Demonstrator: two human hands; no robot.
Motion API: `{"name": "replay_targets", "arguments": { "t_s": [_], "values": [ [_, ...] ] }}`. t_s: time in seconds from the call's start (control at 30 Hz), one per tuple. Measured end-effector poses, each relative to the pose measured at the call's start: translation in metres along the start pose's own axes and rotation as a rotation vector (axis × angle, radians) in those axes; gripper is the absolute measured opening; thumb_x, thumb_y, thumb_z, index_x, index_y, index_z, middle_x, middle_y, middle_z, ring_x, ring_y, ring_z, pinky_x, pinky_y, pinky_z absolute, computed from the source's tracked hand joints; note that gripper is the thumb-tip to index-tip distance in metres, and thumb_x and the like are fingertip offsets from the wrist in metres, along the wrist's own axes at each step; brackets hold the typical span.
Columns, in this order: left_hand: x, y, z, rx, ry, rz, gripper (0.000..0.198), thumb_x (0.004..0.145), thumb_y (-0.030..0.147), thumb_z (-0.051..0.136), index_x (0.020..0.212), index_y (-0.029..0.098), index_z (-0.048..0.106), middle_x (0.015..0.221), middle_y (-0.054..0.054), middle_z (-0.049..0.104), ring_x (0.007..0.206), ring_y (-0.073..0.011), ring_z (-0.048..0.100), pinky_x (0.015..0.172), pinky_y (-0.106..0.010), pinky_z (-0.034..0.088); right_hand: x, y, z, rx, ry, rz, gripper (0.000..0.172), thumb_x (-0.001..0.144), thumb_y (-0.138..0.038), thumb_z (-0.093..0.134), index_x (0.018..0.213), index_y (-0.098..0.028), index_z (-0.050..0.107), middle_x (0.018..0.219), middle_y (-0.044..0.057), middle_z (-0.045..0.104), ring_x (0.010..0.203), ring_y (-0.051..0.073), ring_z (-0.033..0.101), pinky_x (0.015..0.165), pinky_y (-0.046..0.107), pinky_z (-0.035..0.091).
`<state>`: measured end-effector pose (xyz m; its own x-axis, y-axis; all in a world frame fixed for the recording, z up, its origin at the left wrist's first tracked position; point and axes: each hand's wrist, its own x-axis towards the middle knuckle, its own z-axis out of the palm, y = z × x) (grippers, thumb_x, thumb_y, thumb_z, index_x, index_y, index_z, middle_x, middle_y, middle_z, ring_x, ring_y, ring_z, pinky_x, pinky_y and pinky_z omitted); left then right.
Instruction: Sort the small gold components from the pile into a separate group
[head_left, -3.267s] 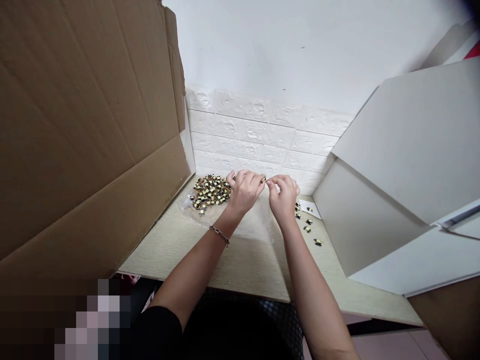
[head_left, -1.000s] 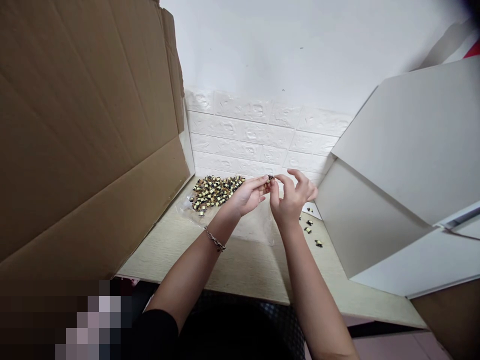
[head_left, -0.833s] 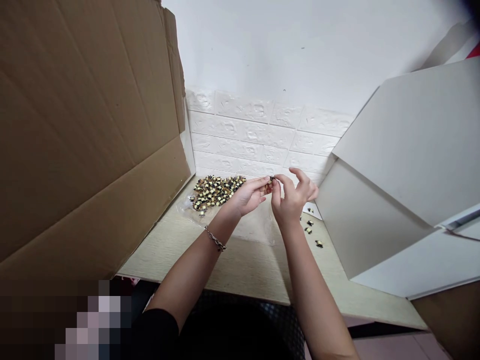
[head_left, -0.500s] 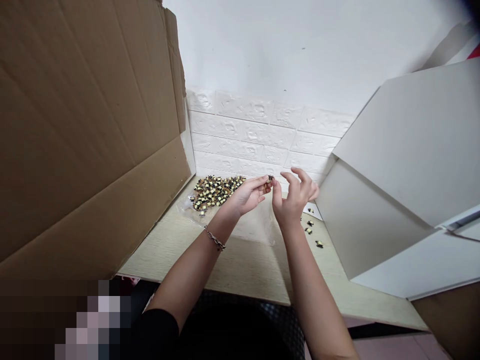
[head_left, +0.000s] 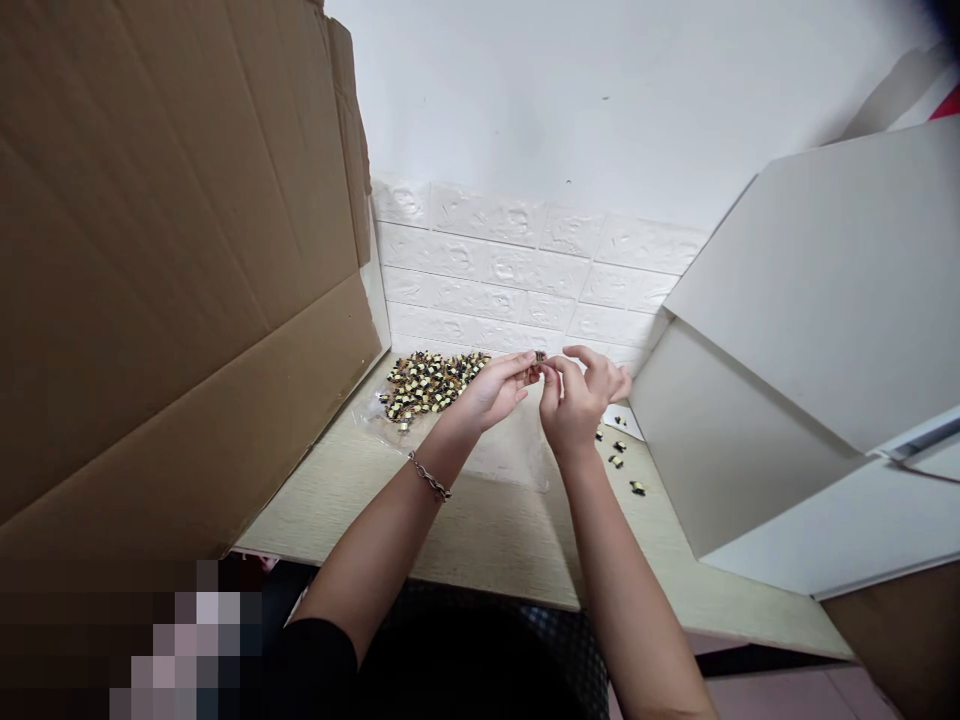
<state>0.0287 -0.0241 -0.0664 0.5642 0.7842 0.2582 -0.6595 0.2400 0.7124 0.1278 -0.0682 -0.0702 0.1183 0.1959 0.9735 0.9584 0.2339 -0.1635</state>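
The pale wood-grain tabletop starts at a straight near edge, past which both forearms reach in. A thin metal bracelet sits on the left wrist. The front strip of the top is bare, the widest free area here.

Further in, a clear plastic sheet lies flat under the hands. To its right, a few loose small dark-and-yellow pieces lie scattered near a white paper slip.

The left hand is raised above the sheet, palm partly up, pinching a small dark component at its fingertips. The right hand meets it there, with thumb and forefinger curled in beside the same piece; I cannot tell whether they grip it.

Left of the hands, a heap of small yellow-and-black components rests on the sheet's far corner.

A tall brown cardboard panel walls the left edge and a grey-white folded board closes the right, so the channel narrows toward the white brick-embossed wall behind.
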Motion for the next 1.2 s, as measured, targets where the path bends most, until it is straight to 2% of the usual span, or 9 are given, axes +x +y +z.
{"name": "replay_targets", "arguments": {
  "t_s": [0.13, 0.2, 0.37, 0.43, 0.5, 0.6, 0.8, 1.03, 1.2],
  "values": [
    [0.0, -0.001, 0.005, 0.057, -0.015, 0.082, 0.011, 0.068, 0.025, 0.062, 0.073, 0.015, 0.061, 0.077, 0.0, 0.059, 0.075, -0.0085, 0.052, 0.077, -0.023, 0.035, 0.002, -0.003, -0.002, 0.135, 0.007, 0.09, 0.015, 0.077, -0.031, 0.048, 0.074, -0.022, 0.059, 0.092, 0.004, 0.053, 0.091, 0.019, 0.046, 0.086, 0.04, 0.027],
    [0.002, 0.0, 0.006, 0.158, 0.021, 0.194, 0.013, 0.067, 0.026, 0.063, 0.075, 0.016, 0.062, 0.076, 0.0, 0.059, 0.076, -0.009, 0.052, 0.077, -0.023, 0.035, 0.004, -0.003, -0.002, 0.229, 0.019, 0.146, 0.015, 0.077, -0.031, 0.048, 0.075, -0.021, 0.058, 0.092, 0.004, 0.053, 0.091, 0.018, 0.048, 0.084, 0.038, 0.031],
    [0.002, 0.003, 0.005, 0.684, 0.213, 0.571, 0.019, 0.067, 0.027, 0.063, 0.084, 0.02, 0.063, 0.086, -0.002, 0.061, 0.086, -0.0145, 0.051, 0.082, -0.026, 0.034, 0.01, 0.006, 0.0, 0.537, -0.013, 0.302, 0.026, 0.083, -0.029, 0.036, 0.099, -0.02, 0.055, 0.099, 0.006, 0.054, 0.101, 0.015, 0.048, 0.089, 0.036, 0.035],
    [-0.001, 0.005, 0.007, 0.92, 0.271, 0.69, 0.018, 0.068, 0.027, 0.062, 0.085, 0.022, 0.064, 0.09, -0.002, 0.062, 0.092, -0.0169, 0.049, 0.086, -0.029, 0.031, 0.011, 0.011, 0.003, 0.626, -0.073, 0.361, 0.028, 0.083, -0.031, 0.037, 0.1, -0.019, 0.056, 0.102, 0.006, 0.055, 0.102, 0.015, 0.048, 0.091, 0.036, 0.035],
    [-0.006, 0.006, 0.011, 1.111, 0.287, 0.75, 0.016, 0.069, 0.027, 0.061, 0.085, 0.024, 0.064, 0.091, -0.002, 0.062, 0.095, -0.0184, 0.048, 0.09, -0.031, 0.026, 0.011, 0.016, 0.007, 0.704, -0.126, 0.433, 0.029, 0.082, -0.034, 0.039, 0.096, -0.018, 0.059, 0.102, 0.006, 0.056, 0.101, 0.015, 0.049, 0.092, 0.036, 0.035],
    [-0.01, 0.005, 0.015, 1.261, 0.294, 0.761, 0.015, 0.07, 0.028, 0.06, 0.085, 0.027, 0.063, 0.092, 0.0, 0.063, 0.095, -0.0195, 0.046, 0.09, -0.032, 0.022, 0.009, 0.022, 0.014, 0.8, -0.151, 0.541, 0.03, 0.078, -0.037, 0.045, 0.088, -0.016, 0.063, 0.1, 0.007, 0.056, 0.1, 0.015, 0.05, 0.092, 0.035, 0.036],
    [-0.01, 0.002, 0.017, 1.354, 0.293, 0.766, 0.016, 0.072, 0.03, 0.058, 0.087, 0.027, 0.063, 0.093, -0.001, 0.062, 0.093, -0.0193, 0.045, 0.088, -0.031, 0.02, 0.009, 0.027, 0.019, 0.933, -0.156, 0.655, 0.024, 0.069, -0.037, 0.057, 0.078, -0.016, 0.065, 0.098, 0.006, 0.058, 0.098, 0.015, 0.052, 0.091, 0.035, 0.037],
    [-0.01, 0.001, 0.017, 1.36, 0.328, 0.757, 0.015, 0.074, 0.03, 0.056, 0.087, 0.028, 0.062, 0.094, 0.0, 0.062, 0.094, -0.0198, 0.044, 0.088, -0.03, 0.019, 0.01, 0.027, 0.015, 0.832, -0.204, 0.598, 0.021, 0.069, -0.037, 0.058, 0.07, -0.016, 0.062, 0.094, 0.005, 0.059, 0.094, 0.014, 0.052, 0.091, 0.036, 0.034],
    [-0.009, 0.0, 0.016, 1.354, 0.309, 0.74, 0.016, 0.075, 0.03, 0.055, 0.089, 0.028, 0.061, 0.096, 0.0, 0.061, 0.095, -0.0206, 0.043, 0.087, -0.031, 0.018, 0.008, 0.028, 0.016, 0.791, -0.216, 0.542, 0.023, 0.071, -0.039, 0.054, 0.071, -0.016, 0.059, 0.082, 0.003, 0.057, 0.085, 0.013, 0.052, 0.085, 0.033, 0.038]
  ]
}}
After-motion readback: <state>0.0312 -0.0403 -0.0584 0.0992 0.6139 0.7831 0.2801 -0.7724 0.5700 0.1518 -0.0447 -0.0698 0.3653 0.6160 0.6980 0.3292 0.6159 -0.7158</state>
